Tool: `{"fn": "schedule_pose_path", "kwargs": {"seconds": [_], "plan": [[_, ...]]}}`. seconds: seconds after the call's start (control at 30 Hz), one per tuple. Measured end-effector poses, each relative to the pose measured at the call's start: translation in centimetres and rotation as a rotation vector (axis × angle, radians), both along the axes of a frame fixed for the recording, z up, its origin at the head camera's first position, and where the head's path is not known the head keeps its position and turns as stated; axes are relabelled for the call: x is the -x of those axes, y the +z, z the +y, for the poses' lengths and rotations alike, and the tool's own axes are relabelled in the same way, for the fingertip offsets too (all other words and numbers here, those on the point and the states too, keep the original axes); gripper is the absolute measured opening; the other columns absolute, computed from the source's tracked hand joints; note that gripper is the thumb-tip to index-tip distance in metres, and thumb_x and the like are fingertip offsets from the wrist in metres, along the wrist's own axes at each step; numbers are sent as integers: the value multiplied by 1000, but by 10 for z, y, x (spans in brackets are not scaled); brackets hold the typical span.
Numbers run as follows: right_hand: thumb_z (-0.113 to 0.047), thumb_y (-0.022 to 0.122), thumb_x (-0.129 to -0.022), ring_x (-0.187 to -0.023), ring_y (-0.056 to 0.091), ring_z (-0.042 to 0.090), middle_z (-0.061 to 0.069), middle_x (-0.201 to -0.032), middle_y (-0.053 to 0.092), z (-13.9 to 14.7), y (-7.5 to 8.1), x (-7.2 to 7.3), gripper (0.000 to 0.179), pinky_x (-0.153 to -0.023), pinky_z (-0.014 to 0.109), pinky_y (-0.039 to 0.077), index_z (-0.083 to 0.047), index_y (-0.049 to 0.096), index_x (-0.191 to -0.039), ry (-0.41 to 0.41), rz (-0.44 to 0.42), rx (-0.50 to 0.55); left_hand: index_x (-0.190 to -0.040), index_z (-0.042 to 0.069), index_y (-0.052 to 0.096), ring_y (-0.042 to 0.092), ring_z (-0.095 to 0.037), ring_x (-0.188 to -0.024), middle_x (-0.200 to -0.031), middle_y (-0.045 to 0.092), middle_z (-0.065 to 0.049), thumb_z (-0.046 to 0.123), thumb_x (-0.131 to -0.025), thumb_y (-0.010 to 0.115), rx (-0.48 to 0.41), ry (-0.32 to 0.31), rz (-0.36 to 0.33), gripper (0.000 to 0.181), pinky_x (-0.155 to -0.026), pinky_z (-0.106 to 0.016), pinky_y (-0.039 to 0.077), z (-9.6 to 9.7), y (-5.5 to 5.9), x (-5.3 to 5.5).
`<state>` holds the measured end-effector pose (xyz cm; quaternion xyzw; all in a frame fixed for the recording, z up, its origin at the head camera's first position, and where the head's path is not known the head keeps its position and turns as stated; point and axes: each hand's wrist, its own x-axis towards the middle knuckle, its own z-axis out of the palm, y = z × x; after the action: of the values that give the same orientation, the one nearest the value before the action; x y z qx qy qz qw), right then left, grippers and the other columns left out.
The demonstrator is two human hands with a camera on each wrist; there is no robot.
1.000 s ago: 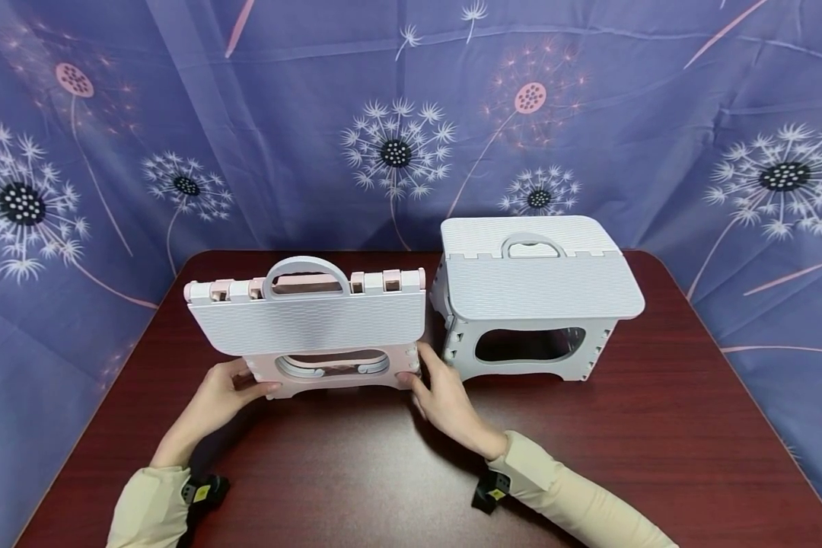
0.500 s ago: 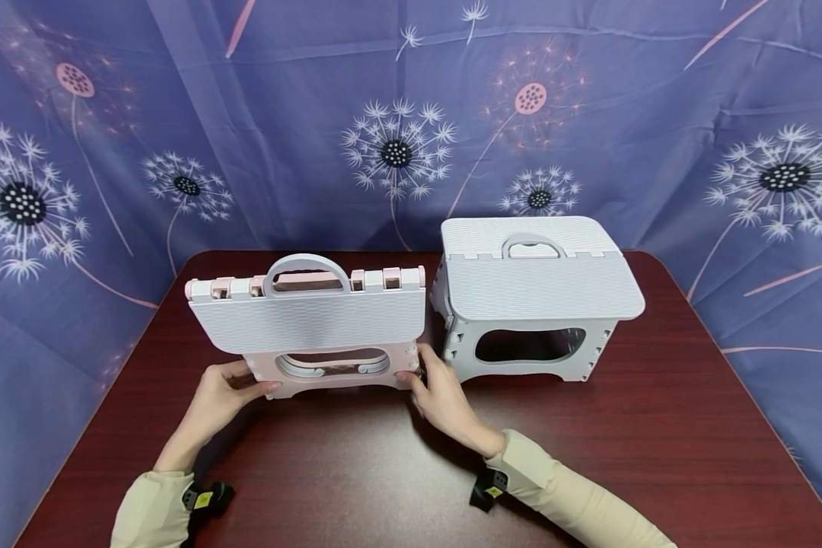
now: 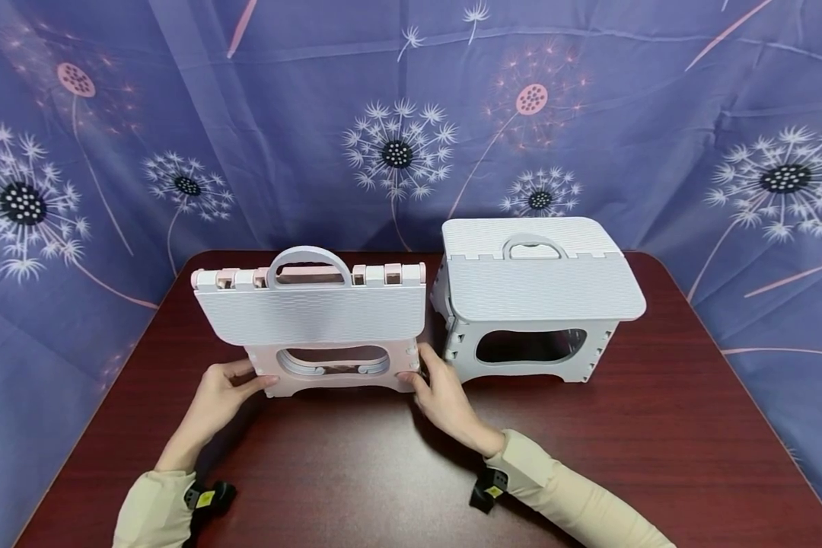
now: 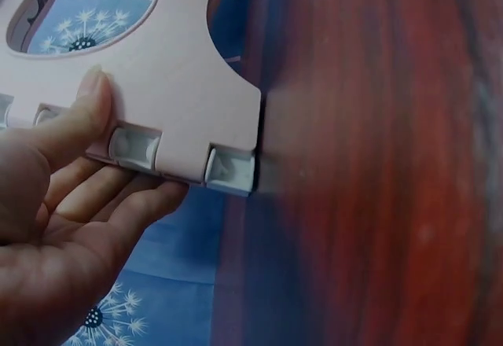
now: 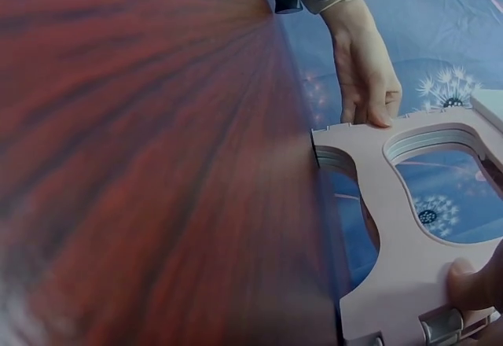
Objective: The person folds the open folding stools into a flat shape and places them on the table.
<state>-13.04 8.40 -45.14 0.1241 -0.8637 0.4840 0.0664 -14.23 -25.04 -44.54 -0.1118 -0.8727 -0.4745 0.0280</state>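
Observation:
A partly folded pink and white folding stool [image 3: 315, 316] stands on the left half of the table, its white top panel sloping toward me and its grey loop handle upward. At its lower left edge my left hand [image 3: 215, 399] pinches the pink leg panel [image 4: 181, 79], thumb on the front face and fingers behind. My right hand [image 3: 448, 399] grips the lower right end of the same panel, thumb in front; its other fingers are partly hidden. Both hands also show in the right wrist view, where the pink panel [image 5: 401, 259] spans between them.
A second folding stool [image 3: 544, 285], white and fully unfolded, stands close to the right of the first. The dark red wooden table [image 3: 383, 479] reaches back to a blue dandelion-print curtain [image 3: 301, 114].
The top of the pink and white stool has tipped up and back slightly, so more of its front leg panel shows. Both hands keep their hold low on it; the white stool stays put.

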Motion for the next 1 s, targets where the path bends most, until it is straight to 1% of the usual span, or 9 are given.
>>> {"fn": "schedule_pose_path", "kwargs": {"seconds": [0.13, 0.27, 0.4, 0.57, 0.63, 0.7, 0.8, 0.9, 1.0], "plan": [[-15, 69, -89, -58, 51, 4, 2, -86, 71, 0, 1, 1, 19, -53, 21, 44, -12, 57, -103, 7, -31, 24, -110, 4, 72, 59, 12, -90, -105, 73, -11, 18, -86, 74, 25, 39, -18, 28, -74, -10, 47, 1, 0, 0], [-17, 69, -88, -47, 48, 1, 4, -85, 69, 1, 1, 2, 21, -49, 21, 44, -12, 57, -105, 10, -41, 29, -111, 5, 72, 58, 13, -90, -106, 72, -13, 18, -85, 75, 39, 66, -11, 30, -74, -9, 46, 1, 0, 0], [-20, 70, -87, -45, 49, 2, 3, -84, 69, 0, 3, 1, 23, -57, 22, 47, -12, 58, -104, 2, -14, 8, -110, 3, 73, 58, 15, -87, -104, 72, -14, 20, -83, 76, 44, 102, -8, 31, -72, -9, 46, 2, 2, -3], [-22, 71, -85, -60, 56, 9, 3, -85, 69, -1, 3, 0, 24, -69, 30, 50, -10, 58, -102, -20, 41, -34, -109, -1, 72, 59, 15, -85, -103, 72, -18, 19, -82, 77, 24, 131, -10, 35, -70, -9, 48, 3, 1, -4], [-23, 70, -86, -57, 56, 8, 3, -82, 68, -1, 3, 0, 24, -71, 32, 51, -10, 57, -102, -18, 42, -32, -109, -3, 71, 59, 15, -84, -101, 72, -19, 18, -82, 78, 1, 144, -15, 35, -69, -10, 49, 4, 1, -4], [-24, 69, -87, -46, 55, 6, 2, -76, 66, -1, 4, -1, 23, -71, 30, 52, -10, 56, -101, -12, 31, -27, -109, -5, 70, 60, 15, -83, -100, 72, -18, 16, -82, 78, -33, 159, -29, 36, -70, -10, 50, 6, 2, -4], [-24, 68, -89, -29, 45, 3, -1, -56, 59, -1, 5, -2, 23, -69, 28, 53, -10, 55, -102, -3, -9, -8, -112, -9, 67, 61, 14, -83, -101, 71, -19, 14, -82, 77, -87, 181, -65, 39, -70, -11, 50, 8, 4, -5], [-24, 67, -90, -27, 44, 1, -3, -43, 52, -1, 5, -3, 23, -71, 27, 53, -10, 54, -102, -5, -26, -13, -115, -9, 66, 60, 13, -83, -103, 70, -21, 15, -82, 77, -115, 205, -101, 42, -71, -10, 50, 11, 6, -6], [-24, 69, -89, -37, 49, -1, -2, -50, 57, -2, 5, -4, 22, -72, 31, 54, -10, 55, -100, -19, -10, -33, -116, -9, 66, 60, 13, -82, -104, 70, -21, 15, -82, 78, -116, 229, -117, 43, -72, -10, 49, 12, 8, -8]]}}
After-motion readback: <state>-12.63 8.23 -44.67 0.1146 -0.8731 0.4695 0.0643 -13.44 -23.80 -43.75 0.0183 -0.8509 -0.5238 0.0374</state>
